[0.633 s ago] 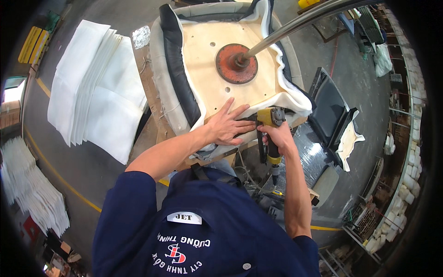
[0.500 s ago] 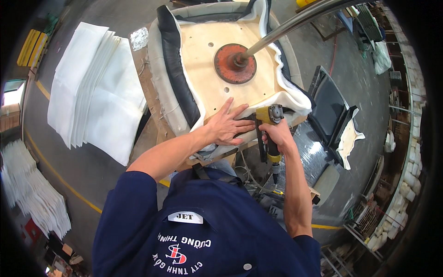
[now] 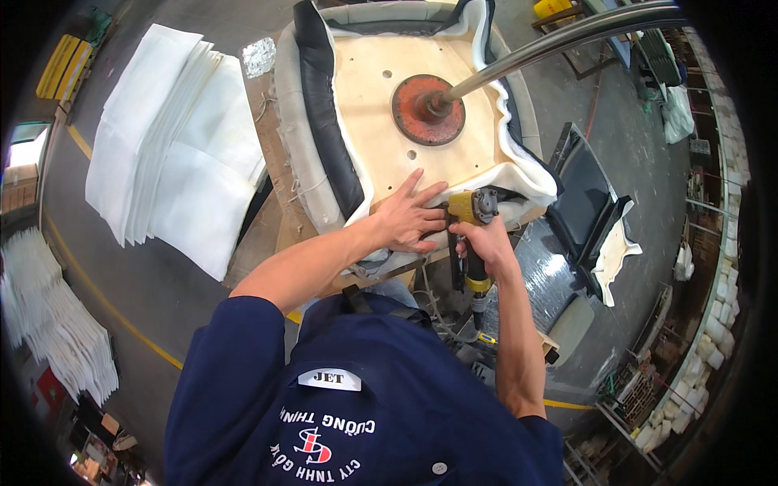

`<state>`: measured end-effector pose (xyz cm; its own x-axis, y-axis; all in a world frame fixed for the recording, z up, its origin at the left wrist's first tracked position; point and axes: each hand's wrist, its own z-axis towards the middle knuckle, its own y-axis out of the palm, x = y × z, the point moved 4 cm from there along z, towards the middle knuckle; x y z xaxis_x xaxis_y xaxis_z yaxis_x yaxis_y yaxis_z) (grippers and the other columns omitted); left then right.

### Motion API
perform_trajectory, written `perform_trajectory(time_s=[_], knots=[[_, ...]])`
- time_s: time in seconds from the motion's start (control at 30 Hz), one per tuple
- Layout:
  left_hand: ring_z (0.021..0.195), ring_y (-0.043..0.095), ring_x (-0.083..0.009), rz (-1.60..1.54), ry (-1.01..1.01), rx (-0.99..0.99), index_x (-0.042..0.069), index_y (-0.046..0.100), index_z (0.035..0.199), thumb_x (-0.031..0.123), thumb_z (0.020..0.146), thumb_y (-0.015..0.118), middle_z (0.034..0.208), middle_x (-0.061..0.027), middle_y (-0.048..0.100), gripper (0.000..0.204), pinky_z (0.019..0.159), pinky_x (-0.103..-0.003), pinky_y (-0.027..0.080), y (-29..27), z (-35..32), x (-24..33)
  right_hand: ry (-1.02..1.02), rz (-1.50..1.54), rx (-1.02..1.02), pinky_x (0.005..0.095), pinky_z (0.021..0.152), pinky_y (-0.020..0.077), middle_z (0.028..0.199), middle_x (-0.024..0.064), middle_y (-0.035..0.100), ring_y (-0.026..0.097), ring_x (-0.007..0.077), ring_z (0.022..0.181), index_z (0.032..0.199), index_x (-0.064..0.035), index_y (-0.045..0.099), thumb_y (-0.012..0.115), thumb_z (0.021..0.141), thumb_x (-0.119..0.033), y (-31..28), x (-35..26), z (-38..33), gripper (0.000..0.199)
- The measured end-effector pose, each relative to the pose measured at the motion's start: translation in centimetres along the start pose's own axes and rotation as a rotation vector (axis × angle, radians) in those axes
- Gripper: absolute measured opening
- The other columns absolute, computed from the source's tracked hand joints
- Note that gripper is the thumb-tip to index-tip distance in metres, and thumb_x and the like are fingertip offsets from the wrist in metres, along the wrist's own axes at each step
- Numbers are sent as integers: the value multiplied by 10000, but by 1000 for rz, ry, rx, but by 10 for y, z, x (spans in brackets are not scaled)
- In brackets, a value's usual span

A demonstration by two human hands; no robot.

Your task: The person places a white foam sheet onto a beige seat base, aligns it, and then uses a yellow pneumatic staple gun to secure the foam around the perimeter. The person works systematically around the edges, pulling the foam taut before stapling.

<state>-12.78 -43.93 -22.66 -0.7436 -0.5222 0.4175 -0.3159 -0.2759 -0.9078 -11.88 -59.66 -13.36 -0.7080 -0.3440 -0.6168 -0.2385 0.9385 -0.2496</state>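
From the head view, the left hand [image 3: 408, 217] lies with fingers spread on the seat base [image 3: 405, 154] on the worktop [image 3: 279, 219]; the right hand [image 3: 485, 239] grips the staple gun [image 3: 472, 209] touching those fingers; a staple could strike them.

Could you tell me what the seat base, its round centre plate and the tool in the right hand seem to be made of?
The seat base looks like bare plywood: pale, matt, with drilled holes. The round centre plate seems to be metal painted a worn orange-red, with a shiny steel tube rising from it. The tool in the right hand has a yellow body, metal or plastic; I cannot tell which.
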Motion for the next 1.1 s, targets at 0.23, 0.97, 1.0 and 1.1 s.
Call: perform_trajectory(time_s=[0.23,0.97,1.0,1.1], knots=[[1585,145,-295,37,-39,-38,234,579,1446,601,987,430,1488,71,535,607,1217,-723,37,0,4,4,10,-69,16,301,472,492,757,61,653,604,140,531,1018,32,664,695,840,-9,-7,-6,5,186],[1594,132,-286,-5,-173,-130,228,449,1563,565,1022,365,1629,62,408,642,1242,-670,17,-9,-31,16,-76,40,10,308,467,495,725,87,656,616,151,524,1043,59,651,678,824,-4,18,1,-19,230],[1594,130,-286,7,-174,-170,224,455,1557,559,1021,371,1627,62,409,638,1243,-670,13,-10,-29,17,-82,5,21,304,473,497,716,85,657,616,152,522,1020,54,667,686,820,-11,20,-1,-18,211],[1595,132,-281,-34,-176,-105,221,475,1543,558,1019,389,1620,57,420,629,1243,-666,27,-6,-28,17,41,-124,49,302,476,499,710,86,659,620,153,520,1001,54,676,692,818,-16,21,-6,-12,196]])
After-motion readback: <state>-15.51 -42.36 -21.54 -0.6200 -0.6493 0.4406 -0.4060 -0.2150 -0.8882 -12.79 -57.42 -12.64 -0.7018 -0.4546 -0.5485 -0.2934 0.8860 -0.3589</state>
